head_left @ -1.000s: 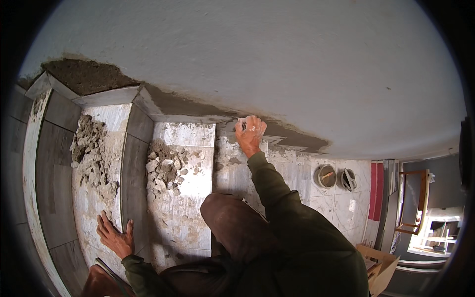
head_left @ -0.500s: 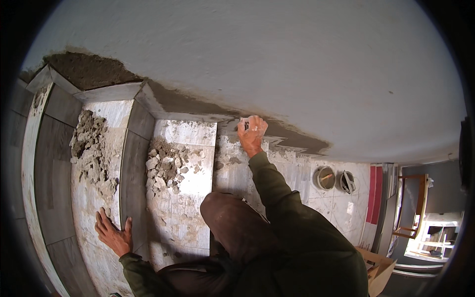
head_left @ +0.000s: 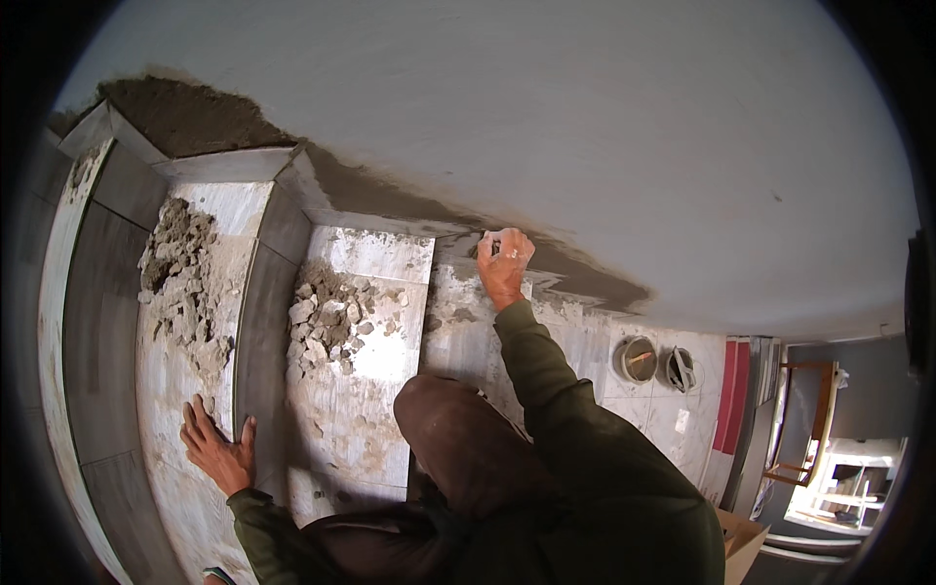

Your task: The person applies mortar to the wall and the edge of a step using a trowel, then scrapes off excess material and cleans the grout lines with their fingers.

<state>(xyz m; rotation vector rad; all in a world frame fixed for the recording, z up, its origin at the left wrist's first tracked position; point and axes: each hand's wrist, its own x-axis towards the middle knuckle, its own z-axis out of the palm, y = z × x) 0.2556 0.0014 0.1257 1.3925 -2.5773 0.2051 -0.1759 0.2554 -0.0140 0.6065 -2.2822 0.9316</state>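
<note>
Slightly turned, the view shows two hands (head_left: pixel 222 461) (head_left: pixel 506 259), two rubble heaps (head_left: pixel 183 283) (head_left: pixel 320 322).

Two hands (head_left: pixel 219 456) (head_left: pixel 507 263) show, at eight o'clock and near centre, with two rubble heaps (head_left: pixel 180 278) (head_left: pixel 322 322) toward nine and two buckets (head_left: pixel 618 364) (head_left: pixel 667 371) toward four.

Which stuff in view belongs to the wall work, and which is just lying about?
In the job:
dark patch along the wall
right hand, curled, contents unclear
left bucket, right bucket, probably

Lying about, apparently:
left rubble pile
right rubble pile
tan box
</note>
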